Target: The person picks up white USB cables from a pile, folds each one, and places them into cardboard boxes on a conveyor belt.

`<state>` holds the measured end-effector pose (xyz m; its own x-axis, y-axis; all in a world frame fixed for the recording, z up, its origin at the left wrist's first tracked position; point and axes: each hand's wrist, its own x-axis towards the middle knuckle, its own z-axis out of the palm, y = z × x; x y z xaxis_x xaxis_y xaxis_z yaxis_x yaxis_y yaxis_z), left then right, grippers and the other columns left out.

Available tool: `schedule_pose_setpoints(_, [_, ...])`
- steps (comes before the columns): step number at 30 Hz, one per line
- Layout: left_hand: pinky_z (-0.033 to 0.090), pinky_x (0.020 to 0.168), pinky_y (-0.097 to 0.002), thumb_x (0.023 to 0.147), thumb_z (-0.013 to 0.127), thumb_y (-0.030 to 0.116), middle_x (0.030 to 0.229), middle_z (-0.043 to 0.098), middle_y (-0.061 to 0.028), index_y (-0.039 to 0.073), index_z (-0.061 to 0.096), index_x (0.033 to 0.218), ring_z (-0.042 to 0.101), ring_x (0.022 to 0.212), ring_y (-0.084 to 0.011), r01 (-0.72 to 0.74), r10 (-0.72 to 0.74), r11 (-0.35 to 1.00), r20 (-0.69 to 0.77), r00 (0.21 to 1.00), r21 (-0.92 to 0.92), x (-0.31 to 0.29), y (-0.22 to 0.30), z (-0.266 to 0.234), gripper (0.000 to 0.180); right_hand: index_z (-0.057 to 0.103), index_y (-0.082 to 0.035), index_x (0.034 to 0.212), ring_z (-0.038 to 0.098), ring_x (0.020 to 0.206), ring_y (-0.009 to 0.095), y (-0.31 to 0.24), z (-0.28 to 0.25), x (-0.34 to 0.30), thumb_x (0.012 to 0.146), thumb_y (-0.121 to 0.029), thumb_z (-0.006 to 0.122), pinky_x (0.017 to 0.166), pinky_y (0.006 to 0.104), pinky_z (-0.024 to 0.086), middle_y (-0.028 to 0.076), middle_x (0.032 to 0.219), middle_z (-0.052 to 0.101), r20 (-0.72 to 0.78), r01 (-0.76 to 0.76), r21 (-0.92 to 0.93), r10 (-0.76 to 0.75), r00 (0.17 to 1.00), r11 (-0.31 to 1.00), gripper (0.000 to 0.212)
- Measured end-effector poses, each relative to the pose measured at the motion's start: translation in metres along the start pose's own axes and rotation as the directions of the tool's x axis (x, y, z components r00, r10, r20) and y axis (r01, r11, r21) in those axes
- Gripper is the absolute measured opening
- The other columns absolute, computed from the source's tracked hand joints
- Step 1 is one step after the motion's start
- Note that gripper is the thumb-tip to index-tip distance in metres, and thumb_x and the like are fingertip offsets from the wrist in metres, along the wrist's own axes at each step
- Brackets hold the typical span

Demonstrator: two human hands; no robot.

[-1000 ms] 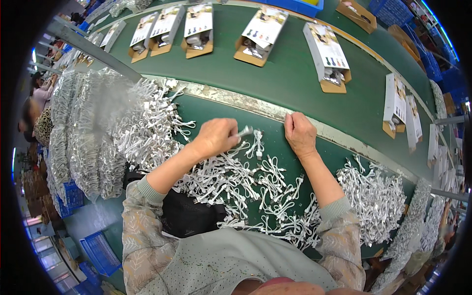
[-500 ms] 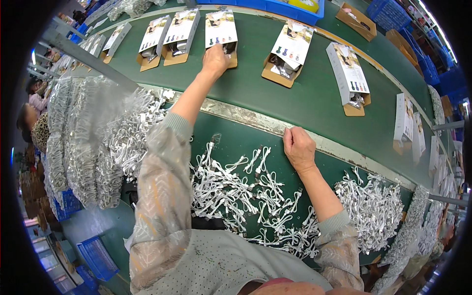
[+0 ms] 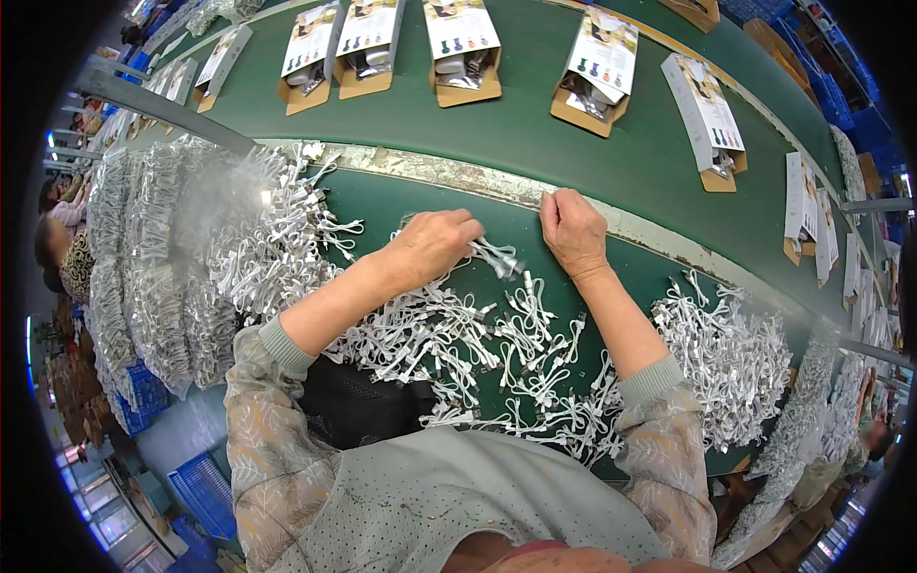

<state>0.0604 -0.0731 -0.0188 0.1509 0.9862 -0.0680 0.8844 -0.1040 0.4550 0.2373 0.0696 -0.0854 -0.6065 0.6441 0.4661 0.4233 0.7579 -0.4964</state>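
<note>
My left hand (image 3: pixel 432 248) is over the near bench with its fingers pinched on a short white USB cable (image 3: pixel 495 254), whose blurred ends stick out to the right. Beneath and in front of it lies a loose heap of similar white cables (image 3: pixel 435 334). My right hand (image 3: pixel 573 232) is curled into a fist at the near side of the worn ledge (image 3: pixel 435 172). Whatever is inside that fist, if anything, stays hidden. Past the ledge, an open-ended white printed box (image 3: pixel 462 33) stands on the green conveyor belt (image 3: pixel 535 143), a grey item in bag showing at its end.
More open boxes (image 3: pixel 600 62) line the belt. Cable heaps lie at left (image 3: pixel 277 244) and right (image 3: pixel 721 372), with bagged cable bundles (image 3: pixel 158 267) at far left. A metal post (image 3: pixel 167 107) slants across the left. Black fabric (image 3: pixel 368 401) lies near my left forearm.
My left hand has come back from the open box on the belt to the near bench and now has a white USB cable. My right hand remains closed by the ledge.
</note>
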Motion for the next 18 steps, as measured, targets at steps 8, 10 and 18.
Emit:
schedule_pose_setpoints(8, [0.048,0.058,-0.0326,0.076,0.063,0.018,0.064,0.062,-0.0115,0.000,0.064,0.080,0.060,0.058,-0.0204,0.490,-0.570,0.781,-0.120,0.813,-0.388,0.004,-0.023,-0.057,0.018,0.049,-0.004,0.070,0.056,0.059,0.031,0.003,-0.004,-0.002,0.080,-0.013,0.061,0.052,0.0390,0.045,0.012,0.064,0.053,0.006,-0.010,-0.004,0.010,1.000,1.000,0.018])
schedule_pose_setpoints(10, [0.048,0.061,-0.0357,0.075,0.062,0.020,0.067,0.064,-0.0122,0.002,0.064,0.078,0.063,0.063,-0.0250,0.546,-0.651,0.757,-0.344,0.677,-0.359,0.015,-0.062,-0.060,0.018,0.049,-0.004,0.070,0.056,0.059,0.030,-0.002,-0.004,-0.002,0.081,-0.013,0.060,0.052,0.0390,0.045,0.012,0.065,0.053,-0.004,0.010,0.019,-0.010,1.000,1.000,0.018])
schedule_pose_setpoints(18, [0.047,0.079,-0.0448,0.075,0.059,0.019,0.085,0.064,-0.0230,0.000,0.064,0.088,0.061,0.086,-0.0394,0.685,-0.723,0.662,-0.503,0.474,-0.306,0.101,-0.153,-0.055,0.024,0.049,-0.005,0.070,0.056,0.059,0.030,-0.004,-0.004,-0.001,0.081,-0.013,0.060,0.052,0.0383,0.044,0.012,0.064,0.053,0.019,-0.008,0.020,0.007,1.000,1.000,0.017])
